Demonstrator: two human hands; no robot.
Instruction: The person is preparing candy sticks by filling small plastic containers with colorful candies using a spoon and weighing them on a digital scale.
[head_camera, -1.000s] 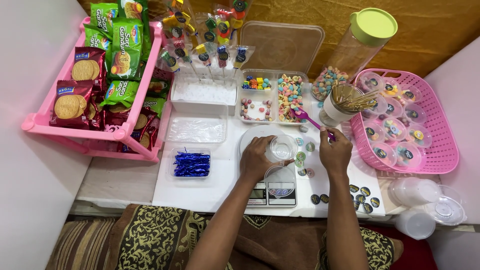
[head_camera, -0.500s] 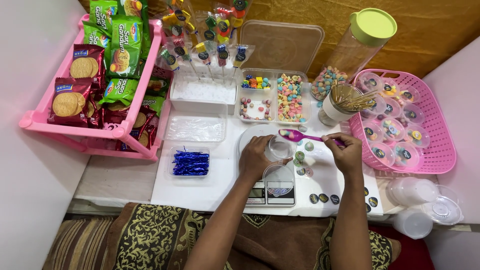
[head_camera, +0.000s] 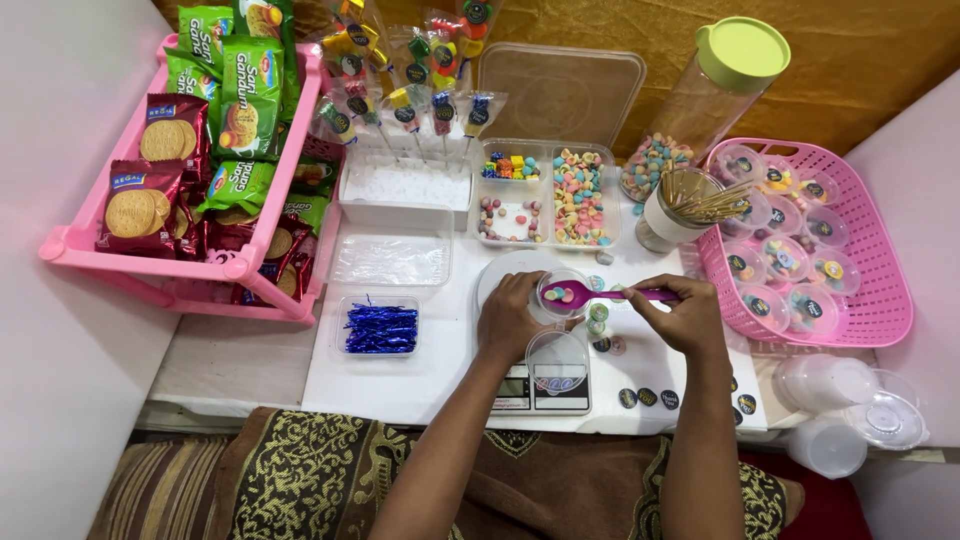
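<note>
Currently, filling step in hand: candy being spooned into a small clear cup.

Far left: pink rack (head_camera: 75, 245) w/ biscuit packets (head_camera: 150, 165), 2 red-brown and approx. 5 green in view; more behind, count unclear. Next: 1 clear tub of blue twist ties (head_camera: 379, 327), w/ 1 flat clear tray (head_camera: 392, 258) above it. Row of wrapped lollipops (head_camera: 420, 105) stands in a white block; approx. 6, cannot tell exactly.

Centre: left hand (head_camera: 510, 318) curled, fingers closed round the small clear cup (head_camera: 562, 292) on the digital scale (head_camera: 545, 385). 1 loose clear lid (head_camera: 557, 358) lies on the scale. Divided candy tray (head_camera: 545, 195) behind, 3 compartments filled.

Right hand (head_camera: 685, 315) pinches the handle of a purple spoon (head_camera: 610, 294); bowl sits over the cup, few candies in it. Judgement: next move calls for tipping the spoon steadily w/o spill, then a weight check.

Right: 1 tall jar w/ green lid (head_camera: 715, 95), 1 cup of wooden sticks (head_camera: 690, 205), pink basket (head_camera: 880, 300) w/ approx. 9 filled cups.
</note>
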